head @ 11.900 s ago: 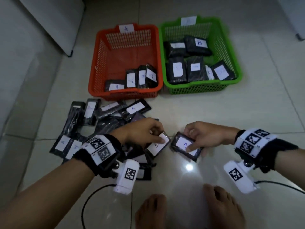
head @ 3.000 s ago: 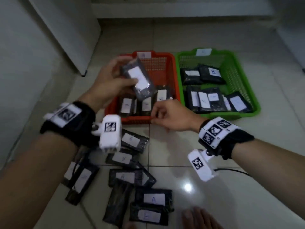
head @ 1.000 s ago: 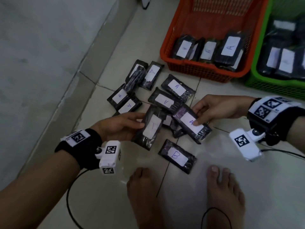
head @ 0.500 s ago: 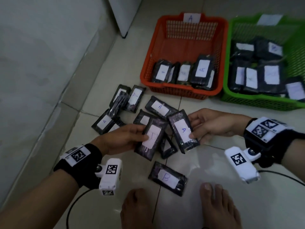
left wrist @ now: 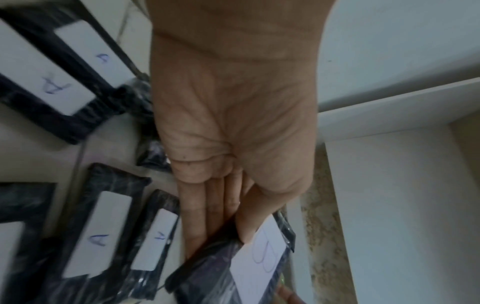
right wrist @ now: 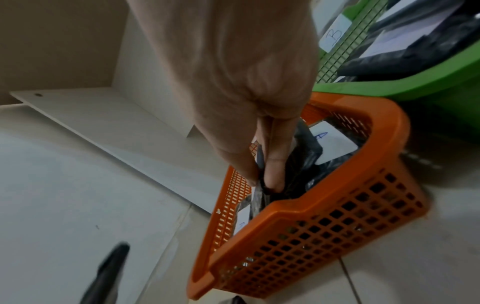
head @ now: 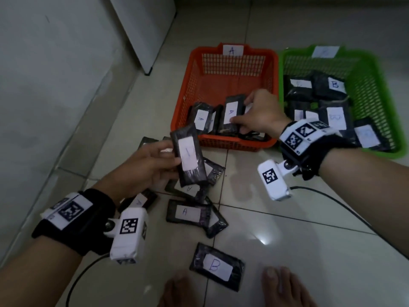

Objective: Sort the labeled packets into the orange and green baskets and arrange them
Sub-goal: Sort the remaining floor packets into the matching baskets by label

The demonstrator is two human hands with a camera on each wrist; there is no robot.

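**Packet going down into the orange basket**

Fingers of my right hand [head: 261, 116] pinch an A packet [head: 231, 114], long axis upright, lowering it beside the row along the near wall of the orange basket [head: 188, 89]; my left hand [head: 143, 167] clamps a B packet [head: 189, 155] over the floor pile, green basket [head: 376, 89] far right, my right arm between.

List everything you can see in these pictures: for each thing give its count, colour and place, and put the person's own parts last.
orange basket: one, orange, tagged A, left of the green one.
green basket: one, green, on the right.
packets in baskets: several, black with white labels; exact count unclear.
packets on floor: several, black, loose pile; one marked B near the feet.
cupboard: one, white, far left.
feet: two, bottom edge.
left hand: holds one packet.
right hand: grips a packet in the orange basket.
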